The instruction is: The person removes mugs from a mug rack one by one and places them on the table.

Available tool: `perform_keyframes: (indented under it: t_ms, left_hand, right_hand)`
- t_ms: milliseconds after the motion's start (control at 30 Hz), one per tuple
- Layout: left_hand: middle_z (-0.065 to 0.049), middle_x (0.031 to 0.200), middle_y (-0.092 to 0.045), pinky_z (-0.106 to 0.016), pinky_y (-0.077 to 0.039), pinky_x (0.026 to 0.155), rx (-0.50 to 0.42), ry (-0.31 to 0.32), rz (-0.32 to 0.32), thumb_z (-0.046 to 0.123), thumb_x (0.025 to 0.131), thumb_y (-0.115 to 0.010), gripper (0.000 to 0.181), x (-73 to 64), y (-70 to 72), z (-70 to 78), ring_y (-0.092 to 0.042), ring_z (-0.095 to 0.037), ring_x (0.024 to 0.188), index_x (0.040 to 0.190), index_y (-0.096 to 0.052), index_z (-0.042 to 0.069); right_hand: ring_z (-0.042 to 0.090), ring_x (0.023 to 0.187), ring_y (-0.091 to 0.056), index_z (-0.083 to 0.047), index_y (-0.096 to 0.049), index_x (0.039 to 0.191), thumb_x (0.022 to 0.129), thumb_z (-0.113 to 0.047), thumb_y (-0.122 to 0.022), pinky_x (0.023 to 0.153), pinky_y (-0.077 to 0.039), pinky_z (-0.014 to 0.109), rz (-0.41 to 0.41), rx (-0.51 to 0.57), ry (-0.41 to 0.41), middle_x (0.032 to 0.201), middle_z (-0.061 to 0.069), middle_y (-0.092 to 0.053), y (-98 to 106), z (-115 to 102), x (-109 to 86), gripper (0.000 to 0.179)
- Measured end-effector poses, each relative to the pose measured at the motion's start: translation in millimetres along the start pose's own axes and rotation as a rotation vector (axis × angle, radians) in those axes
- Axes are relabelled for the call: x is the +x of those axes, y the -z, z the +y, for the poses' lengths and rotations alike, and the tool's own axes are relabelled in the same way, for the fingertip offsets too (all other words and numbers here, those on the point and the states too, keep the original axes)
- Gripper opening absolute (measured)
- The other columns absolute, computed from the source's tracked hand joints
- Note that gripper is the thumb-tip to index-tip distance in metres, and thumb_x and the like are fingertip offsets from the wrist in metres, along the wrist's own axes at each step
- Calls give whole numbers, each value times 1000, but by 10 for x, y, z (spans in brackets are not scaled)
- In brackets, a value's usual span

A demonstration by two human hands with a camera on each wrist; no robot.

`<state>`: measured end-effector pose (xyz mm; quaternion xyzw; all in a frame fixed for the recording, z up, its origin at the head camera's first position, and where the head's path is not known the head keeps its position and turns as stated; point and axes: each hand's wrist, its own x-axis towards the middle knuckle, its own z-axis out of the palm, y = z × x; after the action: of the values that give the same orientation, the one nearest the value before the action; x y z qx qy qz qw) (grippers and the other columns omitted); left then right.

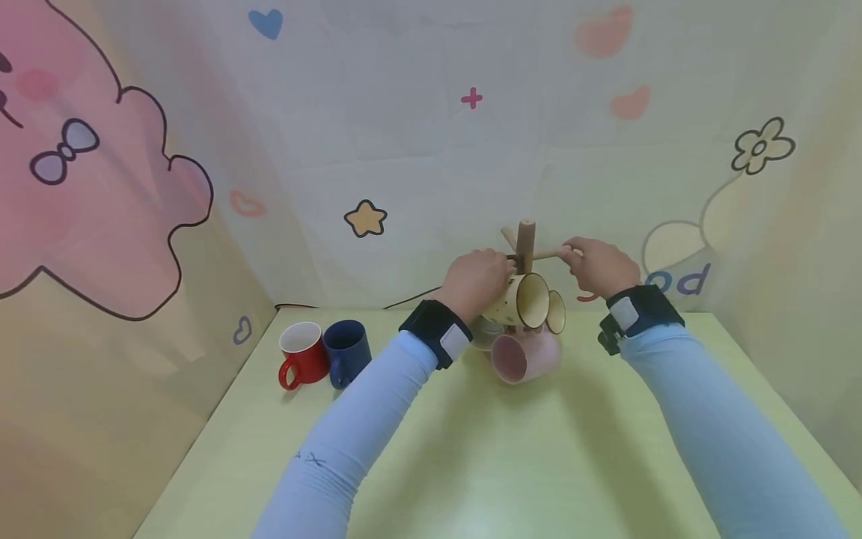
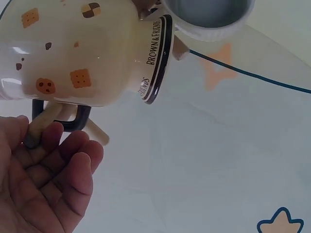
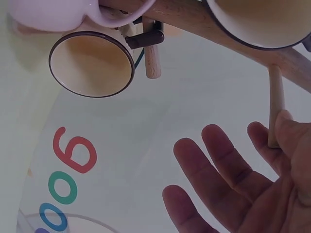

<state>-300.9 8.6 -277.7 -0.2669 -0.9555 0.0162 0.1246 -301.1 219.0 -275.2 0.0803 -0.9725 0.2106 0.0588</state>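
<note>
A wooden mug tree (image 1: 526,243) stands at the back of the table with mugs hung on its pegs. My left hand (image 1: 475,283) pinches the end of one peg (image 2: 46,121) between thumb and index finger. Over that peg hangs the dark handle of a cream mug (image 2: 73,53) printed with biscuits. On the other side, my right hand (image 1: 602,269) pinches the tip of a bare upper peg (image 3: 276,97), its other fingers spread. Lower down hang a second cream mug (image 3: 92,65), a pink mug (image 1: 539,355) and a pale mug (image 2: 211,31), partly hidden by my left arm.
A red mug (image 1: 310,359) and a dark blue mug (image 1: 349,348) stand upright side by side at the table's left. Behind the pale green table (image 1: 512,464) hangs a printed cloth (image 1: 417,150). A dark cord (image 1: 411,298) runs along its foot.
</note>
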Motion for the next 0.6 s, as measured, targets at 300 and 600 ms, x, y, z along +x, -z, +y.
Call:
perform_keyframes:
  t_ms: [300,600]
  left_hand:
    - [-5,97,-66,-33,-56,68,79,-52,-10,31,107,-43,32,-42,48,184,-64,-18,87,112,-70,15]
    - [0,94,-64,-32,-54,63,60,-12,-51,40,105,-46,33,-57,80,149,-61,-15,83,114,-70,19]
  right_hand:
    - [35,86,-63,-1,-54,128,108,-31,-42,70,-45,42,-88,109,33,105,25,-63,75,73,72,38]
    - [44,102,-60,0,-50,137,107,-34,-40,79,-49,52,-45,38,-28,121,30,-60,46,-10,80,47]
